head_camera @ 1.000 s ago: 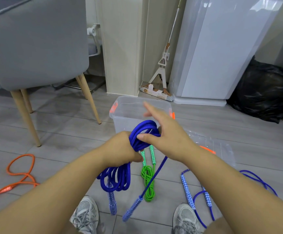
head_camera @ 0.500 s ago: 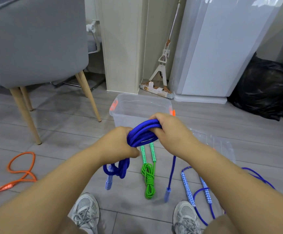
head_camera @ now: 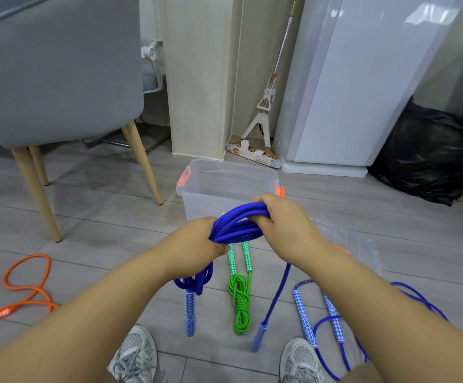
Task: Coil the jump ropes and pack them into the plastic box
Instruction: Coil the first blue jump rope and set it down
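Left hand (head_camera: 197, 243) and right hand (head_camera: 285, 225) each grip an end of the coiled blue jump rope (head_camera: 238, 223), held between them. Plastic box (head_camera: 197, 194) on the floor just beyond both hands.

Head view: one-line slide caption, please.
The left hand and right hand grip a coiled blue jump rope near the clear plastic box; green rope lies on the floor.

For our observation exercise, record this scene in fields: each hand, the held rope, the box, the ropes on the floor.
left hand: grips blue rope
right hand: grips same rope
blue rope: bundled, both handles hanging down
plastic box: open, on floor, no rope seen inside
floor: green rope coiled; orange rope loose; second blue rope loose
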`<control>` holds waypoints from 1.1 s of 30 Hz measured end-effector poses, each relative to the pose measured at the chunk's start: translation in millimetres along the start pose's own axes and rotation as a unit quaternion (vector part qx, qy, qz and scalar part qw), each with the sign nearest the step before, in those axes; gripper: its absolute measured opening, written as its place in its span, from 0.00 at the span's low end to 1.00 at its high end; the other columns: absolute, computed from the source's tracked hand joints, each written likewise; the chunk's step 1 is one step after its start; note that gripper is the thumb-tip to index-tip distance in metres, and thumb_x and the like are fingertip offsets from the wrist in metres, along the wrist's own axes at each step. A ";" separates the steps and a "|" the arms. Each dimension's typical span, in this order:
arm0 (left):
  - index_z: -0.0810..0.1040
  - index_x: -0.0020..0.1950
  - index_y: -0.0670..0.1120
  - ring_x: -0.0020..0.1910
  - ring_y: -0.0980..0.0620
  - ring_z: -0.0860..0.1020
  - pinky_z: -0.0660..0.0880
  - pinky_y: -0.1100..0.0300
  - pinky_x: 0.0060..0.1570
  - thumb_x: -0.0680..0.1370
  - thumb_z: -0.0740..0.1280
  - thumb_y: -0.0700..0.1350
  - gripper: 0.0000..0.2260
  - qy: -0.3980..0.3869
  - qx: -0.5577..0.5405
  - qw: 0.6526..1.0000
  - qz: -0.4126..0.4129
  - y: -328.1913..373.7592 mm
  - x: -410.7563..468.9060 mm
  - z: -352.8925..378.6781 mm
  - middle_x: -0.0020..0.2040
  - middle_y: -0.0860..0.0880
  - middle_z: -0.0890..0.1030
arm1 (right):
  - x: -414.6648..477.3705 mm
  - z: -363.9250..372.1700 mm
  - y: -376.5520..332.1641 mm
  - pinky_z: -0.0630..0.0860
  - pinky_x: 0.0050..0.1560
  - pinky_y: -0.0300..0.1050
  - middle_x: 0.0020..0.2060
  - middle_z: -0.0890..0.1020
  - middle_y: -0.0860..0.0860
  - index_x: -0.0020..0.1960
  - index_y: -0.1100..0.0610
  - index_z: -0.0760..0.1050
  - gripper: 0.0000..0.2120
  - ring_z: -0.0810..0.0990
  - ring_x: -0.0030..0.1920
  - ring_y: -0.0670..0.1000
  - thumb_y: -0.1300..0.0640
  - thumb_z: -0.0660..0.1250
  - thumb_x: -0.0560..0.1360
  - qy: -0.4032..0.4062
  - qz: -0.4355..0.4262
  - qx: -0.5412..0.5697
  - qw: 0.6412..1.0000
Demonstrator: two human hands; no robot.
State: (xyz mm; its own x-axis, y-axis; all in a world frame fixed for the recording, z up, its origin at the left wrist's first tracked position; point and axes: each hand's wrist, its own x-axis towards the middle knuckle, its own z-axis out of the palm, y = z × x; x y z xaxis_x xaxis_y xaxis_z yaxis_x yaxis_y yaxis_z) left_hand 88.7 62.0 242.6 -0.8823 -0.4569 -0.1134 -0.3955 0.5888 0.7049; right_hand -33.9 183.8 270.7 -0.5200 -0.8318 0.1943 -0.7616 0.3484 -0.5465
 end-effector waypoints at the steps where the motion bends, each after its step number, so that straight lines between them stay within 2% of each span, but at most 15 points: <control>1: 0.72 0.45 0.46 0.32 0.52 0.71 0.70 0.58 0.36 0.76 0.65 0.45 0.04 -0.001 0.005 1.000 0.000 -0.7 1.1 0.6 0.34 0.50 0.74 | 0.9 0.6 1.2 0.65 0.33 0.30 0.36 0.74 0.46 0.45 0.50 0.70 0.05 0.71 0.36 0.42 0.58 0.60 0.78 0.001 0.004 0.004 1.000; 5: 0.70 0.43 0.49 0.31 0.52 0.70 0.69 0.58 0.35 0.77 0.63 0.46 0.04 -0.005 0.038 0.999 0.013 -1.5 3.0 1.3 0.33 0.51 0.73 | 2.0 2.1 6.0 0.68 0.34 0.30 0.35 0.75 0.45 0.45 0.49 0.71 0.04 0.72 0.36 0.42 0.57 0.61 0.77 0.001 0.011 0.034 0.999; 8: 0.71 0.46 0.46 0.31 0.52 0.70 0.69 0.58 0.35 0.77 0.62 0.46 0.05 -0.004 0.035 0.999 0.006 -2.5 4.0 0.0 0.34 0.50 0.73 | -2.0 1.0 10.6 0.70 0.38 0.31 0.41 0.78 0.47 0.50 0.48 0.74 0.03 0.76 0.39 0.45 0.54 0.64 0.76 -0.011 0.000 0.094 0.996; 11: 0.71 0.45 0.44 0.31 0.51 0.69 0.68 0.57 0.35 0.77 0.63 0.47 0.06 0.007 0.020 1.000 -0.018 -7.2 5.0 -5.3 0.33 0.49 0.72 | -9.4 -0.9 15.2 0.67 0.38 0.33 0.49 0.74 0.46 0.63 0.46 0.70 0.18 0.74 0.36 0.43 0.48 0.66 0.74 -0.045 -0.002 0.086 0.995; 14: 0.68 0.40 0.46 0.30 0.50 0.66 0.66 0.58 0.34 0.77 0.63 0.47 0.09 0.019 0.022 0.999 -0.031 -6.8 3.9 -8.4 0.32 0.49 0.70 | -16.1 -2.7 20.4 0.66 0.43 0.34 0.52 0.72 0.44 0.66 0.48 0.67 0.23 0.73 0.39 0.44 0.46 0.67 0.73 -0.064 -0.005 0.001 0.998; 16: 0.66 0.38 0.46 0.30 0.50 0.65 0.64 0.58 0.32 0.78 0.63 0.46 0.11 0.042 0.020 0.998 -0.041 -4.3 3.9 -10.9 0.31 0.48 0.69 | -20.3 -5.7 24.7 0.65 0.47 0.36 0.48 0.71 0.44 0.63 0.51 0.70 0.18 0.70 0.41 0.42 0.47 0.65 0.75 -0.059 -0.018 -0.038 0.997; 18: 0.67 0.38 0.44 0.30 0.51 0.65 0.64 0.58 0.31 0.78 0.63 0.46 0.11 0.061 0.027 0.996 -0.054 -3.6 5.2 -14.8 0.31 0.47 0.69 | -23.9 -9.5 26.4 0.65 0.46 0.36 0.43 0.74 0.45 0.54 0.53 0.76 0.10 0.71 0.41 0.43 0.50 0.63 0.77 -0.062 -0.069 -0.058 0.994; 20: 0.68 0.38 0.45 0.30 0.51 0.68 0.65 0.59 0.32 0.77 0.66 0.48 0.12 0.054 0.067 0.994 -0.068 -3.5 5.4 -17.0 0.31 0.49 0.70 | -25.4 -11.3 24.2 0.66 0.45 0.32 0.40 0.76 0.45 0.50 0.54 0.78 0.11 0.71 0.42 0.42 0.50 0.60 0.77 -0.030 -0.136 -0.038 0.989; 22: 0.69 0.38 0.49 0.34 0.50 0.71 0.67 0.59 0.35 0.74 0.69 0.51 0.12 0.024 0.145 0.987 -0.064 -1.7 3.3 -14.8 0.33 0.50 0.72 | -22.8 -11.3 21.8 0.66 0.46 0.28 0.40 0.75 0.44 0.50 0.56 0.79 0.14 0.70 0.42 0.39 0.50 0.59 0.76 0.031 -0.187 -0.025 0.982; 25: 0.70 0.38 0.53 0.37 0.51 0.73 0.68 0.60 0.36 0.70 0.72 0.54 0.12 -0.027 0.226 0.974 -0.003 6.0 -4.0 -6.0 0.34 0.54 0.73 | -11.6 -11.7 20.1 0.65 0.45 0.28 0.40 0.75 0.47 0.50 0.55 0.79 0.13 0.69 0.42 0.38 0.50 0.60 0.76 0.103 -0.187 -0.015 0.977; 27: 0.69 0.33 0.56 0.31 0.57 0.71 0.66 0.65 0.31 0.69 0.73 0.54 0.13 -0.050 0.230 0.971 0.047 11.5 -8.8 -3.3 0.30 0.55 0.72 | -2.2 -13.9 20.4 0.65 0.44 0.26 0.37 0.75 0.46 0.48 0.53 0.81 0.08 0.70 0.41 0.36 0.52 0.65 0.74 0.125 -0.154 0.016 0.980; 29: 0.69 0.28 0.56 0.27 0.58 0.70 0.64 0.69 0.26 0.69 0.74 0.52 0.15 -0.051 0.183 0.978 0.088 14.5 -12.5 -4.0 0.26 0.54 0.72 | 5.2 -14.2 22.4 0.67 0.41 0.28 0.34 0.78 0.43 0.43 0.52 0.82 0.02 0.73 0.40 0.39 0.55 0.70 0.72 0.113 -0.085 0.084 0.986; 31: 0.69 0.28 0.53 0.25 0.59 0.69 0.64 0.70 0.26 0.69 0.75 0.48 0.16 -0.023 0.082 0.990 0.114 16.0 -14.8 -6.4 0.24 0.55 0.73 | 8.8 -9.7 24.1 0.70 0.39 0.33 0.30 0.79 0.43 0.37 0.50 0.80 0.06 0.74 0.34 0.41 0.59 0.71 0.71 0.082 -0.026 0.158 0.984; 33: 0.70 0.30 0.52 0.24 0.59 0.68 0.66 0.69 0.28 0.69 0.75 0.46 0.15 0.023 -0.040 0.994 0.103 17.8 -16.0 -7.5 0.24 0.55 0.73 | 7.6 -0.8 24.6 0.70 0.36 0.34 0.28 0.78 0.43 0.35 0.53 0.78 0.09 0.71 0.30 0.40 0.65 0.69 0.72 0.032 -0.009 0.159 0.987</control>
State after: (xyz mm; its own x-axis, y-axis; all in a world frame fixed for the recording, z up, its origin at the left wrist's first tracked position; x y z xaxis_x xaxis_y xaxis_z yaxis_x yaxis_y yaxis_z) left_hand 97.7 74.8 262.3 -0.9292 -0.3630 0.0697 -0.1848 0.6195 0.7629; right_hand -57.0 186.4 259.4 -0.5390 -0.8037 0.2522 -0.6160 0.1718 -0.7688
